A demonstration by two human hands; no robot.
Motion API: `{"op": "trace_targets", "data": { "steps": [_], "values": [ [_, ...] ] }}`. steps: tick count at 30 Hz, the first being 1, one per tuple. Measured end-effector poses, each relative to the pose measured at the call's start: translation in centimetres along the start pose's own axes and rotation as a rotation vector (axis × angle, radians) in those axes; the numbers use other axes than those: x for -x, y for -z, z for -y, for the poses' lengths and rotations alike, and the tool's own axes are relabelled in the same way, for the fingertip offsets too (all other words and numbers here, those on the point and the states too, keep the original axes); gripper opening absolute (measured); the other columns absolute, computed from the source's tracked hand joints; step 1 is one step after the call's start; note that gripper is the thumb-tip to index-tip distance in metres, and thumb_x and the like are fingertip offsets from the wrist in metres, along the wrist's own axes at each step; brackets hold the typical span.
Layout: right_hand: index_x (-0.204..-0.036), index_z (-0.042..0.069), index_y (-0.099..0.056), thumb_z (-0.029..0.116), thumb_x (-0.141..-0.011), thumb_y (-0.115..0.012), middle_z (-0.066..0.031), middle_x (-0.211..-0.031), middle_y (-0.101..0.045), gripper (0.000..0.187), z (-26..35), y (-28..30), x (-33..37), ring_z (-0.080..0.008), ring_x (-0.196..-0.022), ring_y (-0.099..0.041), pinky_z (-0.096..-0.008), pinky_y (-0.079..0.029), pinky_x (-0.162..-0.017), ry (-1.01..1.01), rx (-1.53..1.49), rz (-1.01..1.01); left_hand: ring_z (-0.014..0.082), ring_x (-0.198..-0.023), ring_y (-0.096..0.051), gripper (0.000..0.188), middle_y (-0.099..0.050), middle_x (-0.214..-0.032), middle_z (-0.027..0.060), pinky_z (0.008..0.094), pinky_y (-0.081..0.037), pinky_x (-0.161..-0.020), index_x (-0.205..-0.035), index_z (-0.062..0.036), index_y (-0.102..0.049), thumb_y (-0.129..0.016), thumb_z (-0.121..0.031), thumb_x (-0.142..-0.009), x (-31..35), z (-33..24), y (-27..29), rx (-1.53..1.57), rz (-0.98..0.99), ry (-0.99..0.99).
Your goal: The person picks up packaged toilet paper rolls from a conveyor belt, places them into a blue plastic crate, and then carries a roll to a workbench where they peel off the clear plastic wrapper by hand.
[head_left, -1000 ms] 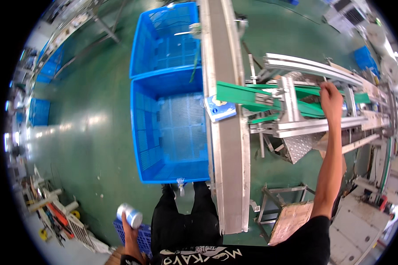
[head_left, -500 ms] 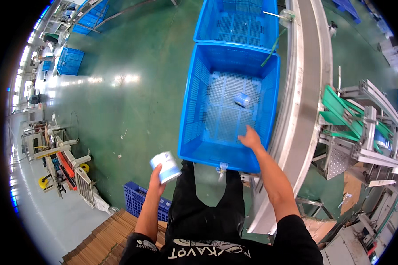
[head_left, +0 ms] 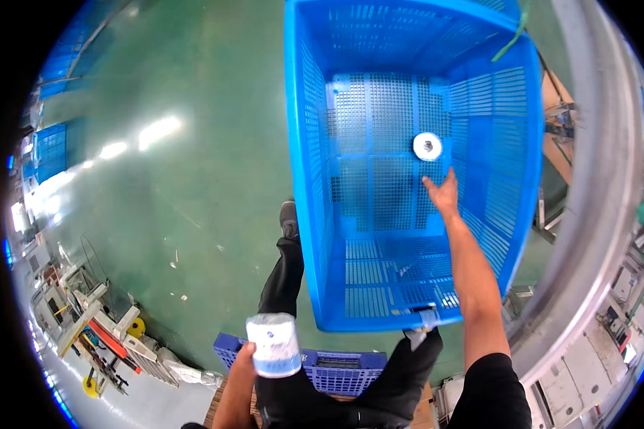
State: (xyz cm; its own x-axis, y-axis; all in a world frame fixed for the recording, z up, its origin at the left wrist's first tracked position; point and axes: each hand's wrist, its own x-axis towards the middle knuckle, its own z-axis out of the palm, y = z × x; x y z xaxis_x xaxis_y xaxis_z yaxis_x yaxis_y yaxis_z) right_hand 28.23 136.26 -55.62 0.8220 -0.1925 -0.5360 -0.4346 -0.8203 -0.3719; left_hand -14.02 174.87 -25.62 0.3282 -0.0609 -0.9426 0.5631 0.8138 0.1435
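My left hand (head_left: 245, 360) is closed on a paper roll (head_left: 274, 345) in a white and blue wrapper, low in front of my legs. Inside the big blue plastic crate (head_left: 318, 286), my right hand (head_left: 444, 191) reaches down with thumb and fingers apart and nothing between them. Just beyond its fingertips a second paper roll (head_left: 427, 146) stands on the grid floor of the crate, its round white end with a dark centre facing up. A small gap shows between hand and roll.
On the right, a metal conveyor rail (head_left: 608, 143) runs beside the crate. A blue-violet plastic pallet (head_left: 343, 382) lies by my legs. Further left are a blue crate (head_left: 50, 154) and a cart with red parts (head_left: 111, 344). Another blue crate adjoins at the far end.
I have leaned in over the crate, which now looks larger. My right hand has reached deeper, close to the roll, which was lying blurred on its side and now stands on end.
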Motion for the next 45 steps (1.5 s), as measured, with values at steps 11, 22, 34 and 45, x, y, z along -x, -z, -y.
{"op": "trace_targets", "data": {
  "steps": [11, 22, 34, 45],
  "values": [
    [-0.145, -0.006, -0.025, 0.035, -0.061, -0.09, -0.0285, -0.129, -0.054, 0.114, -4.8, -7.5, -19.9, -0.0479, -0.126, -0.042, -0.051, -0.043, -0.102, 0.212, 0.24, -0.139, 0.0447, -0.122, -0.052, 0.097, -0.049, -0.141, 0.0216, 0.061, -0.039, -0.105, -0.15, -0.0049, -0.03, -0.071, -0.056, -0.079, -4.5, -3.2, -1.2, 0.505, 0.163, 0.173],
    [-0.132, 0.0, -0.05, 0.011, -0.081, -0.071, -0.0133, -0.119, -0.063, 0.057, 3.4, 4.4, 22.8, -0.0251, -0.102, -0.064, -0.0378, -0.054, -0.085, -0.207, -1.042, 0.159, 0.0339, -0.132, -0.049, 0.072, -0.051, -0.142, 0.0169, 0.0522, -0.036, -0.112, -0.148, -0.0053, -0.036, -0.064, -0.039, -0.091, -2.6, -8.2, 2.7, 0.384, 0.178, 0.082],
    [-0.135, 0.002, -0.051, 0.036, -0.086, -0.07, -0.0158, -0.121, -0.062, 0.062, 38.5, 4.6, 50.7, -0.0291, -0.108, -0.061, -0.043, -0.052, -0.089, -0.055, -0.363, 0.719, 0.0326, -0.118, -0.061, 0.065, -0.061, -0.131, 0.0126, 0.0556, -0.042, -0.105, -0.141, -0.011, -0.047, -0.065, -0.047, -0.09, 24.3, -13.6, 21.8, 0.884, 0.047, -0.462],
    [-0.137, 0.003, -0.048, 0.035, -0.083, -0.07, -0.0176, -0.124, -0.06, 0.066, 55.9, -15.4, 71.6, -0.0342, -0.108, -0.062, -0.0493, -0.051, -0.09, 0.141, 0.079, 1.092, 0.0364, -0.108, -0.064, 0.06, -0.064, -0.12, 0.0133, 0.0599, -0.047, -0.098, -0.134, -0.0129, -0.05, -0.066, -0.049, -0.088, 30.6, 3.0, 47.8, 1.706, -0.147, -0.809]
  ]
}}
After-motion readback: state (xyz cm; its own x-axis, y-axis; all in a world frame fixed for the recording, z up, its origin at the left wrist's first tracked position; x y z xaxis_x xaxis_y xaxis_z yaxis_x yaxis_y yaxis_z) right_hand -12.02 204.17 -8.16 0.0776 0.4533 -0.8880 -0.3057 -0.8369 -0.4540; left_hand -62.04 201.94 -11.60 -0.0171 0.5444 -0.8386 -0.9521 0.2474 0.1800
